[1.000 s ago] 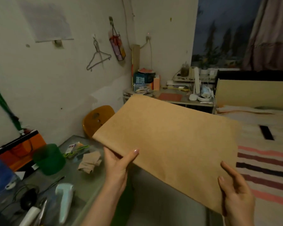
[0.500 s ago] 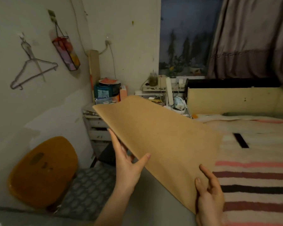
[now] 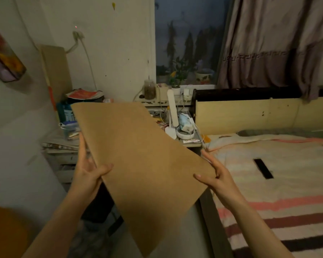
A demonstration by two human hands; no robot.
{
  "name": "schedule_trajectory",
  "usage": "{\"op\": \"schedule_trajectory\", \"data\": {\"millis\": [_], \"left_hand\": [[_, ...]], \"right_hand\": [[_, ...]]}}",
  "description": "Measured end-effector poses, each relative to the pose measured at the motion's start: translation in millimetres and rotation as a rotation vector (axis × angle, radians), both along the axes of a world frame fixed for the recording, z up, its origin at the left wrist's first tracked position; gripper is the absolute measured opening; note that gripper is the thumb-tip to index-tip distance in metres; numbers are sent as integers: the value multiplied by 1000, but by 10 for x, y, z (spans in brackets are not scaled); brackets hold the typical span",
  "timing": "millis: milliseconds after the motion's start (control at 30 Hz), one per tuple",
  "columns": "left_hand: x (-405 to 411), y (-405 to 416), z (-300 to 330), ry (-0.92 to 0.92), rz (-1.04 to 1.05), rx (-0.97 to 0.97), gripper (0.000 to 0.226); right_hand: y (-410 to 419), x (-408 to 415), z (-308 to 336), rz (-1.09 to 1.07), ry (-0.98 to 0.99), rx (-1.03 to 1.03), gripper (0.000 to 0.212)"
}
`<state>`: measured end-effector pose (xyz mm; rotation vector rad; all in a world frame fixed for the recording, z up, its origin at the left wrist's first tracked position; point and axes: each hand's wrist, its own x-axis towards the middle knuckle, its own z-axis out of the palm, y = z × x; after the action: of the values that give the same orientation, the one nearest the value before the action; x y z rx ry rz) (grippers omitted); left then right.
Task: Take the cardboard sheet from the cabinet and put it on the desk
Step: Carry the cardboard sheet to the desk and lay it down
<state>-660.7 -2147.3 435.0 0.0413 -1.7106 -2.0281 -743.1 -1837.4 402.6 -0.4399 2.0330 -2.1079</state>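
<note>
1. left hand (image 3: 89,172): gripping the left long edge of the flat, plain brown rectangular cardboard sheet (image 3: 138,164), thumb lying on the upper face and fingers extended along and under the edge.
2. right hand (image 3: 215,175): gripping the opposite, right edge of the sheet, thumb on top, fingers reaching forward beneath it. both hands are closed on the sheet; neither is free.
3. location of the sheet: held in the air in front of the person, clear of every surface, above the gap between the cluttered pale desk (image 3: 191,144) against the far wall and the bed with the striped pink, cream and dark blanket (image 3: 280,192) on the right.
4. step in hand (judged): the sheet is already out of the cabinet, which is not identifiable in this view; the carry toward the desk is under way, and the placing is not yet done.
5. orientation: the long axis runs from the near corner at lower centre up and away toward the far left; the far short edge points at the desk and hides part of its top. the sheet is tilted, near end lower.
6. next move (judged): advance, level the sheet, and find room among the white lamp (image 3: 172,110) and small items on the desk before letting go.
</note>
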Motion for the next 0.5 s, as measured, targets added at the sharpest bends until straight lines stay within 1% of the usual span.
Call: {"op": "schedule_trajectory", "data": {"millis": [100, 233, 367, 433, 500], "left_hand": [[-552, -209, -10, -42, 29, 30, 104], [-1119, -474, -50, -117, 51, 47, 103], [-1595, -749, -153, -176, 35, 58, 101], [-1832, -884, -275, -218, -16, 73, 101], [-2079, -1014, -409, -272, -23, 107, 96]], "right_hand": [[-80, -754, 112, 137, 6, 133, 60], [-271, -1628, 191, 309, -110, 197, 67], [-633, -2314, 140, 463, -159, 273, 64], [-866, -2601, 28, 510, -178, 277, 63], [-1109, -2863, -109, 510, -169, 267, 63]]}}
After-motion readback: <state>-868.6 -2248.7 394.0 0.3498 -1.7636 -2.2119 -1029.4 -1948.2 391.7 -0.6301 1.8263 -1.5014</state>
